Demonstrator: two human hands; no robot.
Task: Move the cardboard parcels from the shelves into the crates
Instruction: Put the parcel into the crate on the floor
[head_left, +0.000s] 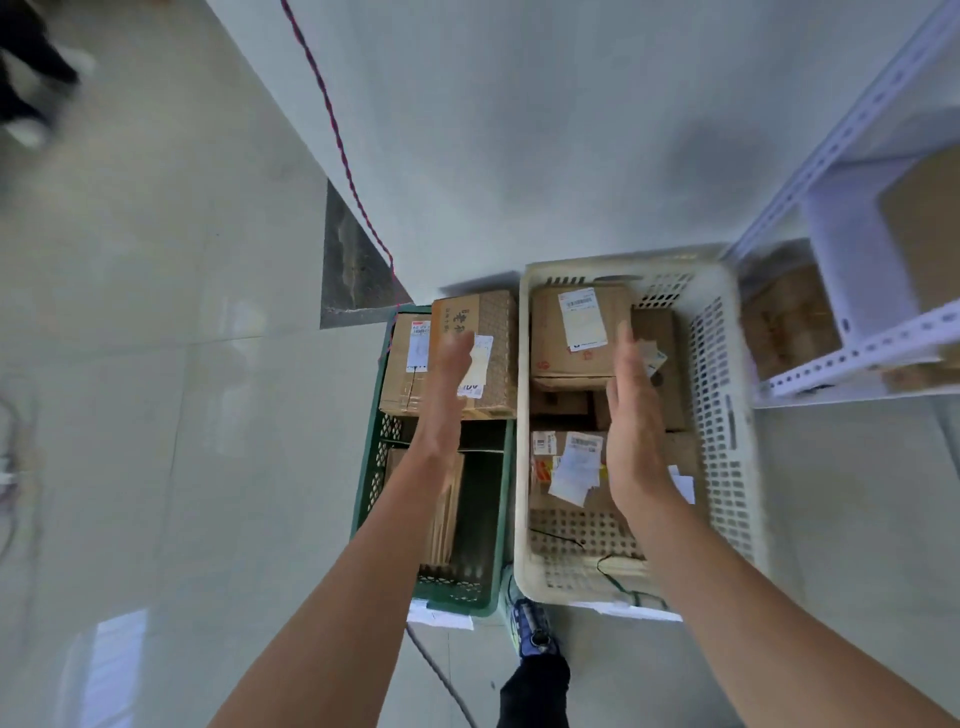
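1. hands: left hand (451, 374) and right hand (634, 410) are stretched forward above the crates, palms turned toward each other, fingers straight and together; both are released and hold nothing
2. green crate (363, 483) stands on the floor at left, its right wall just beside the white crate (727, 415); the far ends of both are near the wall
3. far end of the green crate holds two parcels side by side: a plain brown parcel (402, 374) with a white label, and a patterned parcel (496, 332) that rises above the rim; the left hand is seen in front of the patterned parcel
4. near end of the green crate holds a thin parcel (447, 514) standing on edge toward the left wall
5. white crate contents: a large labelled parcel (571, 338) at the far end lies on top of smaller parcels; a parcel with several labels (566, 467) lies nearer; the near end shows bare perforated floor
6. shelf unit (852, 353) of white perforated angle stands right of the white crate; a shelf parcel (789, 322), blurred, appears to rest on its lowest level
7. red cord (332, 130) runs down the wall toward the green crate; a shoe (530, 623) shows between the crates' near ends
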